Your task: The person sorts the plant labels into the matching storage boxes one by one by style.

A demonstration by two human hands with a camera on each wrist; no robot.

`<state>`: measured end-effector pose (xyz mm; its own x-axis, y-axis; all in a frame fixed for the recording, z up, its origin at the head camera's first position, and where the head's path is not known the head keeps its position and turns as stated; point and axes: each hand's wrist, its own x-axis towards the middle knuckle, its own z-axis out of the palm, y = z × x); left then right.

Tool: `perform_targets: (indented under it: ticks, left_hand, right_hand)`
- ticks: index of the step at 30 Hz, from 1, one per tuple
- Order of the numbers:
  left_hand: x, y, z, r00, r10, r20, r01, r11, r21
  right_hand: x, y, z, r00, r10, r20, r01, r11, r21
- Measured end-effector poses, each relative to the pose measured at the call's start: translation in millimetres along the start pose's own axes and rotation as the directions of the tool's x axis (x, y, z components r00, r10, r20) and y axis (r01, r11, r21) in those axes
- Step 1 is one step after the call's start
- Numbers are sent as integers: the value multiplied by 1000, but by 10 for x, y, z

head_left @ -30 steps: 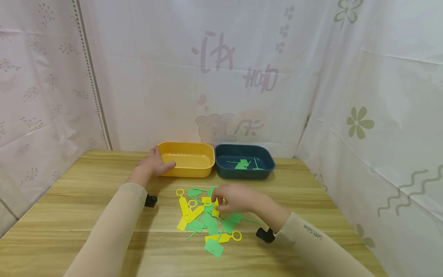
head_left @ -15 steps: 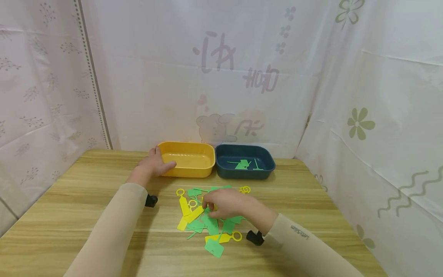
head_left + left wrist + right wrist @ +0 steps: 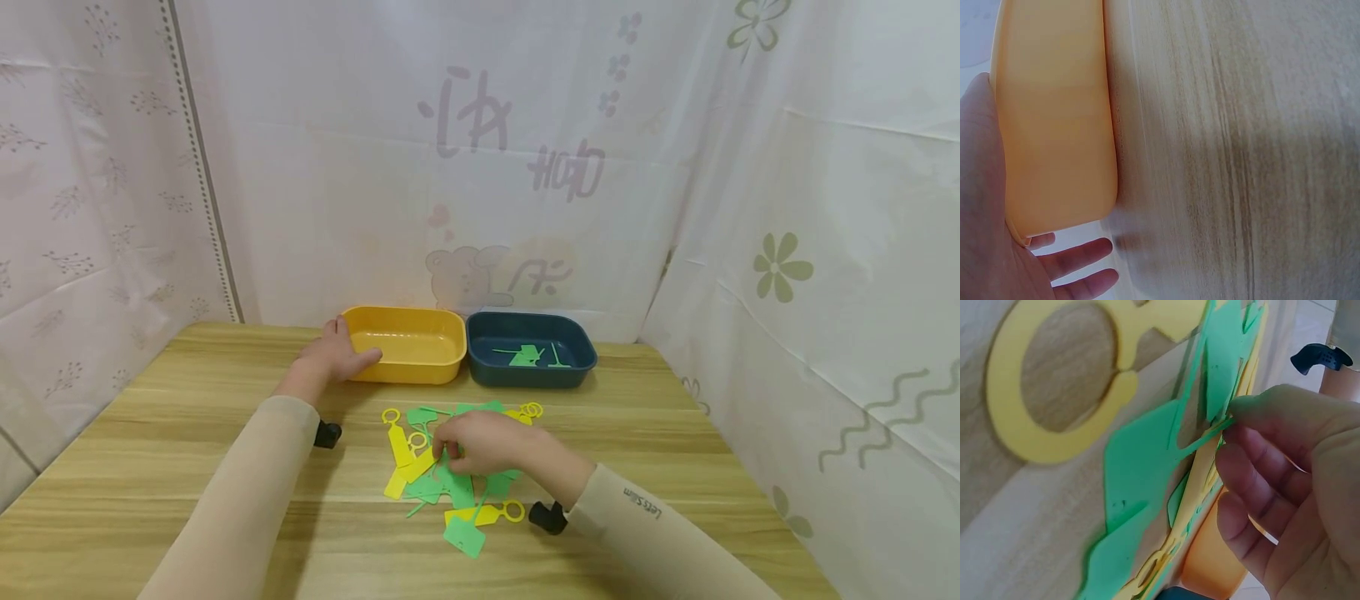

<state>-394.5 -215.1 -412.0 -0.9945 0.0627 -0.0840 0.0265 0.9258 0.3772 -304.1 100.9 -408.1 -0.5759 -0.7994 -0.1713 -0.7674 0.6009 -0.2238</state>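
Low in the middle of the head view, the right hand sits on the heap of tags on the tabletop — fingertips pinching a green tag's thin stem to lift it free. Further up, the left hand lies with relaxed fingers against the yellow tray, seemingly steadying it. Right of it, the dark blue tray holds green tags — evidently sorted.
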Motion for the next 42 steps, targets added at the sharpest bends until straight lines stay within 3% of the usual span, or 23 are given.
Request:
perform_targets:
  ticks: [8, 18, 28, 42]
  left_hand:
    - [2, -6, 0, 1000, 1, 2, -1, 1000, 3]
    - [-24, 8, -20, 1000, -3, 9, 3, 1000, 7]
    - [-9, -4, -11, 1000, -5, 13, 5, 1000, 3]
    - [29, -23, 24, 1000, -5, -3, 5, 1000, -2]
  right_hand:
    - [-19, -7, -44, 1000, 12, 17, -14, 992, 125]
    - [-59, -11, -206, 1000, -29, -5, 30, 979, 203]
    - [-126, -17, -380, 996, -61, -60, 76, 953, 295]
    - [-170, 43, -513, 991, -19, -133, 67, 930, 362]
